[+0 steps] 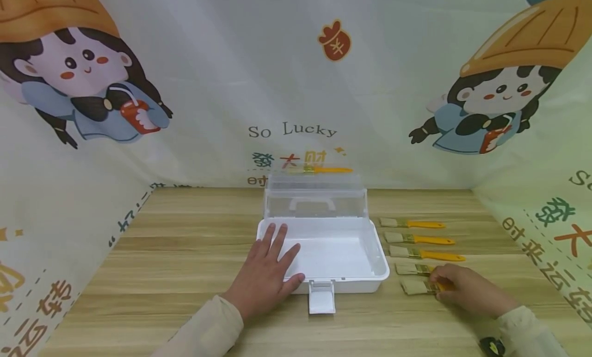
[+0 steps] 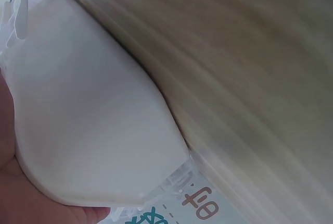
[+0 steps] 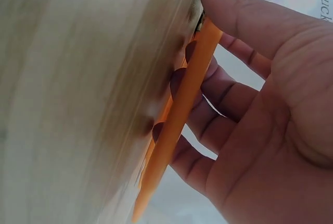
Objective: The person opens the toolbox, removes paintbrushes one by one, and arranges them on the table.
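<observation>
A white plastic box (image 1: 324, 286) with its clear lid (image 1: 316, 192) raised stands in the middle of the table. My left hand (image 1: 265, 282) lies across the box's left side, fingers spread and straight; in the left wrist view the white wall of the box (image 2: 93, 99) fills the left part. Right of the box, several paintbrushes with yellow-orange handles lie in a row. My right hand (image 1: 467, 290) holds the nearest paintbrush (image 1: 416, 286) by its handle. In the right wrist view, thumb and fingers are on either side of that orange handle (image 3: 182, 109).
Three paintbrushes lie farther up the row, among them a middle paintbrush (image 1: 432, 239); another paintbrush (image 1: 411, 269) is partly covered by my right hand. One more paintbrush (image 1: 328, 170) shows at the lid's top edge. A white latch (image 1: 321, 300) hangs at the box's front. Printed cloth (image 1: 208, 90) surrounds the wooden table (image 1: 152, 275).
</observation>
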Demonstrator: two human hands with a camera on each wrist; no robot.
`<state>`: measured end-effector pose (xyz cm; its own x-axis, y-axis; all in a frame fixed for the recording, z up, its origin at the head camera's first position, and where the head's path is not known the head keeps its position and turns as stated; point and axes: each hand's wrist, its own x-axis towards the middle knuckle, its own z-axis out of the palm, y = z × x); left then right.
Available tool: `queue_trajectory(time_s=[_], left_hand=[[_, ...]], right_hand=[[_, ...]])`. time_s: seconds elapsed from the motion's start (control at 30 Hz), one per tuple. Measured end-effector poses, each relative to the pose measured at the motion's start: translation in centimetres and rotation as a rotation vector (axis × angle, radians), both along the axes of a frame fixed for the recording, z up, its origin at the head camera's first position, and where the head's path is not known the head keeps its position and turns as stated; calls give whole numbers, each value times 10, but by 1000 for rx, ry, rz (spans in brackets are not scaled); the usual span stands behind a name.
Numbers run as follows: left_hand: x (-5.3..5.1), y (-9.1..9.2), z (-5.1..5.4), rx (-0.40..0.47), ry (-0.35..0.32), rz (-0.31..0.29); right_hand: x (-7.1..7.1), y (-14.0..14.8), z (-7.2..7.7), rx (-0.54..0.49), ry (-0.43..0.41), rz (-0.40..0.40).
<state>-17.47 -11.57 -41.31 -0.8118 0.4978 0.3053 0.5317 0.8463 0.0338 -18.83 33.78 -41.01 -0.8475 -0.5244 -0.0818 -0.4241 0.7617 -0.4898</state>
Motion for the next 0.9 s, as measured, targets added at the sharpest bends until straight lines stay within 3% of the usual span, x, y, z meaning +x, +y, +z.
queue_trajectory(time_s=[0.63,0.9], left_hand=[[1,0,1,13,-13,1],[0,0,0,6,-20,0]], right_hand=[[-1,1,-3,24,53,51],[-1,2,1,34,19,34]])
